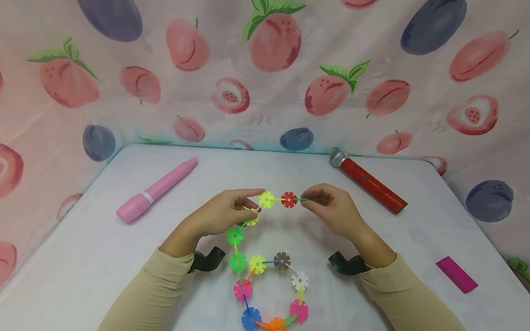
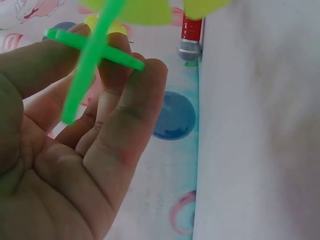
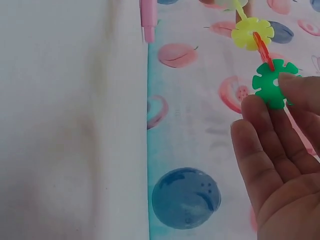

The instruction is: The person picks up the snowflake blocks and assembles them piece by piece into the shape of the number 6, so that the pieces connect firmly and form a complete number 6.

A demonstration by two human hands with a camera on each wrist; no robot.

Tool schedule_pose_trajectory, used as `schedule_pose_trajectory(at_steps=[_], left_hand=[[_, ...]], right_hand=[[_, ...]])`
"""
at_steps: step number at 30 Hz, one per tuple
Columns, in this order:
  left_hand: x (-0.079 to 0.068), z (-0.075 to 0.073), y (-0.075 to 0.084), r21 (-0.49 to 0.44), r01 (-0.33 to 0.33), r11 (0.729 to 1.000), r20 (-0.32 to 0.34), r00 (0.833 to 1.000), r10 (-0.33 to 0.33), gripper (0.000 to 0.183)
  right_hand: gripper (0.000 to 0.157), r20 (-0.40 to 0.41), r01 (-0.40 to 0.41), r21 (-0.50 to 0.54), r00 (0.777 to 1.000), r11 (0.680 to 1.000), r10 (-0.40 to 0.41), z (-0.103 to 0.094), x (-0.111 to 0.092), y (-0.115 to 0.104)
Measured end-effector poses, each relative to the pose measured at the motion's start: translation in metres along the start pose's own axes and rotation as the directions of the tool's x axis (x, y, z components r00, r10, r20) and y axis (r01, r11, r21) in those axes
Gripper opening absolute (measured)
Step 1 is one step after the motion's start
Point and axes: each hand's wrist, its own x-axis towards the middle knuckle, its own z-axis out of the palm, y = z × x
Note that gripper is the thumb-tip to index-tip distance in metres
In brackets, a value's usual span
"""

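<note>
A chain of notched, flower-shaped plastic discs, slotted edge to edge, runs between both hands in the head view. My right hand (image 1: 333, 208) pinches a green disc (image 3: 270, 84) at the chain's end, seen edge-on from the head. That disc joins a red disc (image 1: 289, 200), then a yellow disc (image 1: 267, 199). With thumb and fingers, my left hand (image 1: 225, 212) holds the chain around the yellow discs. Below hang or lie green discs (image 1: 235, 236), then a loop with pink (image 1: 243, 290), blue (image 1: 251, 318), orange, white (image 1: 300, 280) and grey discs (image 1: 282, 261).
On the white table (image 1: 74, 271), a pink microphone-shaped object (image 1: 155, 191) lies at left. A red microphone (image 1: 368, 181) lies at back right, and a magenta block (image 1: 457, 274) at right. Behind hangs a fruit-printed cloth (image 1: 265, 105). Black mounts (image 1: 209, 259) sit at the wrists.
</note>
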Motion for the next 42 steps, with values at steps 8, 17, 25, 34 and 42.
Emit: schedule_pose_trajectory(at_steps=[8, 17, 25, 34, 42], left_hand=[[0.001, 0.003, -0.002, -0.001, -0.005, 1.0, -0.005, 1.0, 0.005, 0.057], [0.005, 0.007, -0.004, 0.009, 0.0, 1.0, -0.01, 1.0, 0.0, 0.059], [0.005, 0.007, -0.006, 0.014, 0.0, 1.0, 0.001, 1.0, 0.0, 0.068], [0.012, 0.011, -0.015, 0.016, 0.04, 0.999, -0.086, 0.996, -0.038, 0.053], [0.018, 0.012, -0.021, 0.084, 0.154, 0.984, -0.195, 0.971, -0.135, 0.04]], right_hand=[[0.017, -0.018, 0.019, -0.013, 1.0, 1.0, -0.019, -0.001, 0.0, 0.002], [0.017, -0.049, 0.047, -0.066, 0.998, 0.997, -0.051, 0.0, 0.001, 0.005], [0.023, -0.083, -0.012, -0.111, 0.997, 0.994, 0.003, 0.0, 0.004, 0.009], [0.028, -0.072, -0.082, -0.135, 0.995, 0.987, 0.073, -0.001, 0.005, 0.014], [0.031, -0.03, -0.098, -0.149, 0.995, 0.984, 0.094, -0.002, 0.005, 0.016]])
